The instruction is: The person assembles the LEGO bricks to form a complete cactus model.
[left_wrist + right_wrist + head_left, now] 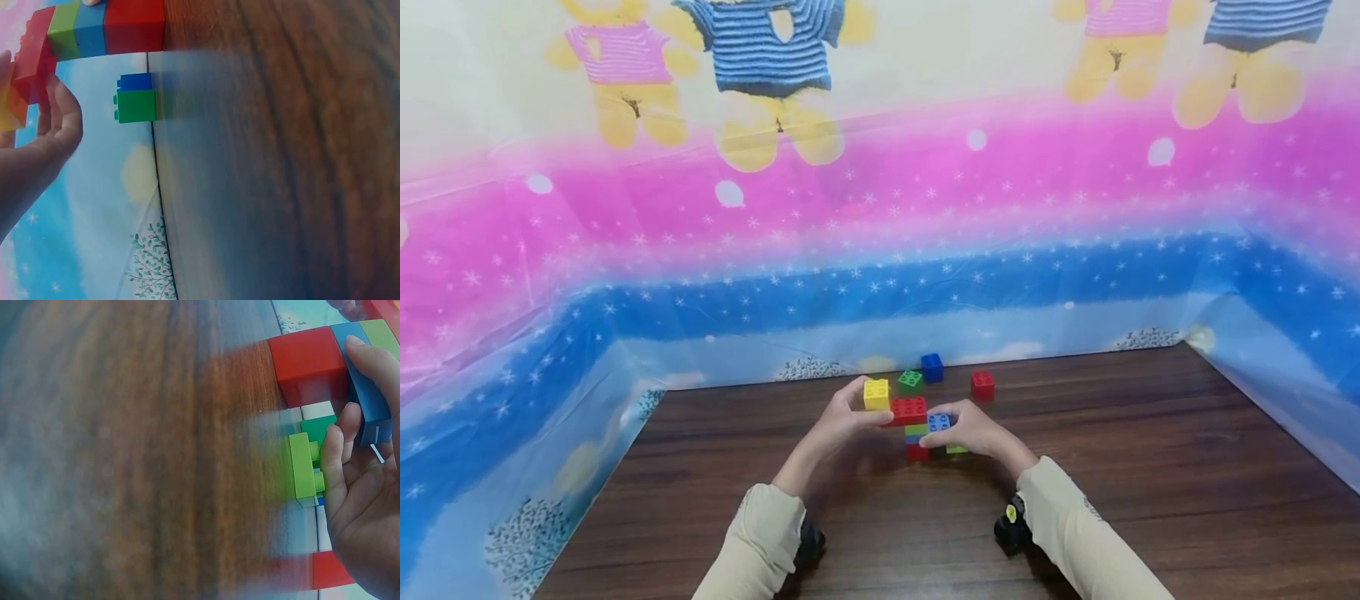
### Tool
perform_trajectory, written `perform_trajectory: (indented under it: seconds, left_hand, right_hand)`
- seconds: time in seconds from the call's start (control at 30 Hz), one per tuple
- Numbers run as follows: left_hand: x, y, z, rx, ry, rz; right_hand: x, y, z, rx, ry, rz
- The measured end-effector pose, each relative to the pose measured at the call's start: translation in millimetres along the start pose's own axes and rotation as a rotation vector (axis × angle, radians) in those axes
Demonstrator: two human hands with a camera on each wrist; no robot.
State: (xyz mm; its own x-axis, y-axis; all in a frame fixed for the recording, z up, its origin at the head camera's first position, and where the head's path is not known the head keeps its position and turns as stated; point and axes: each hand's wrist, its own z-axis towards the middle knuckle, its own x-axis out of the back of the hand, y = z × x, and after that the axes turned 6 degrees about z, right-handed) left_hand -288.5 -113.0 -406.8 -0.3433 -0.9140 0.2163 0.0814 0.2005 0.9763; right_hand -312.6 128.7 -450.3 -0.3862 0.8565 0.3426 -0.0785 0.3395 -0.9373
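A small tower of toy building bricks stands on the table in front of me. Its layers are a red bottom brick [309, 365], a blue brick [90, 31], a lime brick [64, 30] and a red upper brick [910, 409]. A yellow brick [876, 393] sits on that upper brick's left end. My left hand [847, 418] grips the red upper brick and the yellow one, thumb on the near side. On the tower's right side, my right hand [972, 429] pinches the blue brick, its thumb [369, 356] flat on that brick's side.
Behind the tower are a green brick [910, 382], a dark blue brick [932, 367] and, further right, a red brick [982, 386]. A loose lime brick [302, 469] lies beside my right fingers. A printed cloth [880, 292] hangs along the table's back edge.
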Motion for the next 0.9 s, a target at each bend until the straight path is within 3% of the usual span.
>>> perform_trajectory:
  seconds: [0.43, 0.9]
  left_hand:
    - [-13.7, -3.6, 7.6, -0.064, -0.002, -0.059]
    - [-19.7, -6.0, 12.7, -0.062, 0.115, 0.043]
  right_hand:
    - [1, 0, 0, -0.013, 0.006, -0.017]
    - [1, -1, -2, -0.011, -0.001, -0.012]
